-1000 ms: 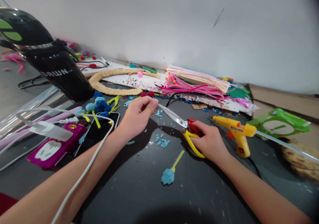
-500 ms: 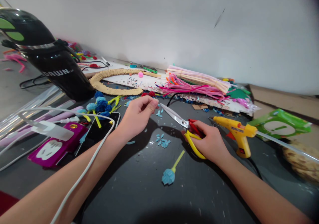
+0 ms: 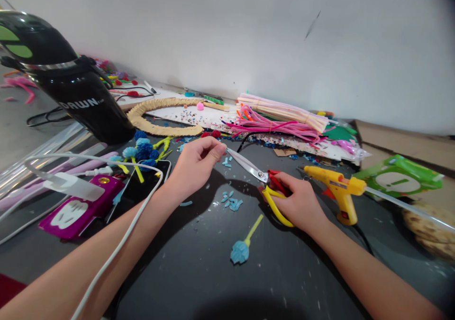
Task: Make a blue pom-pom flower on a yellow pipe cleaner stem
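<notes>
My left hand [image 3: 199,162] is closed in a pinch between thumb and forefinger; whatever it holds is too small to make out. Right at those fingertips are the tips of the scissors [image 3: 248,166]. My right hand [image 3: 296,199] grips the scissors by their red and yellow handles, with the blades nearly together. Below the blades lies a small pile of light blue clippings [image 3: 232,201], and more blue bits [image 3: 227,161] are scattered beside the left fingertips. Nearer to me, a light blue flower [image 3: 240,252] with a yellow-green stem rests on the dark table.
A yellow glue gun [image 3: 336,187] lies right of my right hand, beside a green packet [image 3: 401,175]. Bundled pink pipe cleaners [image 3: 273,125] lie behind. At left are a black bottle [image 3: 92,102], blue flowers [image 3: 144,149] and a purple power block [image 3: 80,211]; a white cable [image 3: 131,230] crosses my left forearm.
Almost nothing differs. Both hands and the scissors keep their places, with only a very slight shift of the whole view.
</notes>
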Demonstrator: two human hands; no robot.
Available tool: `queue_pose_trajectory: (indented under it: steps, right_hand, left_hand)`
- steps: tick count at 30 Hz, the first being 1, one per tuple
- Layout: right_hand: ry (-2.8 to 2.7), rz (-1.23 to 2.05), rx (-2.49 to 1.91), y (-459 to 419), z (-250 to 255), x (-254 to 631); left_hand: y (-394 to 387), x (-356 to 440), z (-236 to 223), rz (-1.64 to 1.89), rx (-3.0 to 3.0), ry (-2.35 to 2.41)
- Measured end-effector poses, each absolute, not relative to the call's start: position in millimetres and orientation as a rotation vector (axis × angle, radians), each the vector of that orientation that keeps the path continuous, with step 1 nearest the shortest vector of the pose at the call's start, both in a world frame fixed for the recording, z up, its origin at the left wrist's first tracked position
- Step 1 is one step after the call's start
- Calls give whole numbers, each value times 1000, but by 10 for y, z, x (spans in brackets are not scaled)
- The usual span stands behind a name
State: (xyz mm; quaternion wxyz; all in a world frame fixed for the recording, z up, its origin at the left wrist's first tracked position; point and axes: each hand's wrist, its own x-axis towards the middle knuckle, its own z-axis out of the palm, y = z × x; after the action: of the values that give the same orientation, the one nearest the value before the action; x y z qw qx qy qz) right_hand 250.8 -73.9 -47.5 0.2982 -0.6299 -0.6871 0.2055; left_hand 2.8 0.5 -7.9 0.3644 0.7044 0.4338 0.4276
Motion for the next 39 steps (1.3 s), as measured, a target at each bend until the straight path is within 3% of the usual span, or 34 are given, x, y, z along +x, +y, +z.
queue_pose_trajectory:
  steps: [39]
  right_hand:
    - [-1829, 571, -1658, -732, -456, 2517]
  left_hand:
    - [8, 12, -32, 1129, 1897, 1165]
